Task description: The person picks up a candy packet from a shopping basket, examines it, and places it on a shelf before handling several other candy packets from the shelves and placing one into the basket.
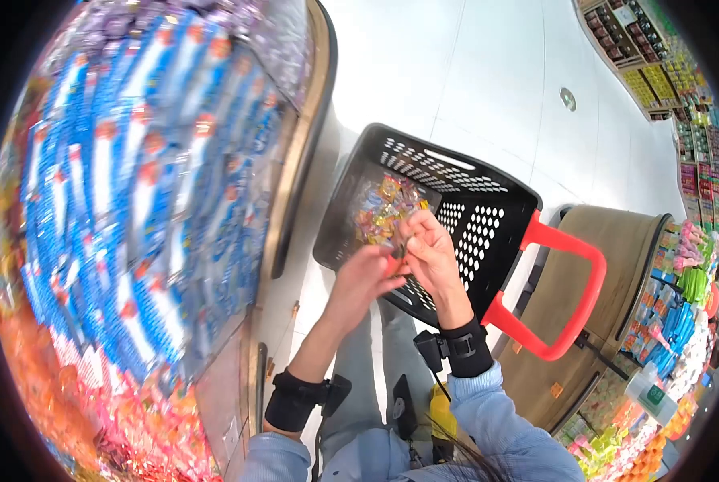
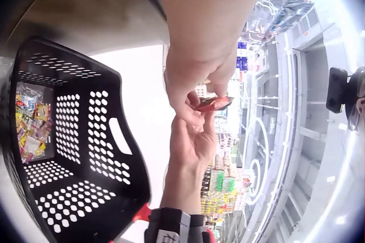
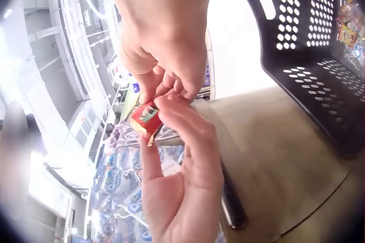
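A small red packet with a green and white print (image 3: 147, 119) is between the two hands, above the near side of the basket in the head view. My right hand (image 1: 433, 255) pinches its upper edge in the right wrist view. My left hand (image 1: 361, 281) holds it from the other side between thumb and fingers, the fingers only partly bent. In the left wrist view the packet (image 2: 215, 104) shows edge-on at the fingertips. Below the hands stands a black perforated basket (image 1: 488, 186) with colourful wrapped pieces (image 1: 387, 210) at its bottom.
The basket's red handle (image 1: 596, 281) reaches right. A display of blue-and-white wrapped goods (image 1: 146, 185) fills the left, with orange and pink packets below it. A wooden-sided display (image 1: 592, 273) stands at the right, shelves (image 1: 645, 56) farther back. White floor (image 1: 504, 72) lies beyond the basket.
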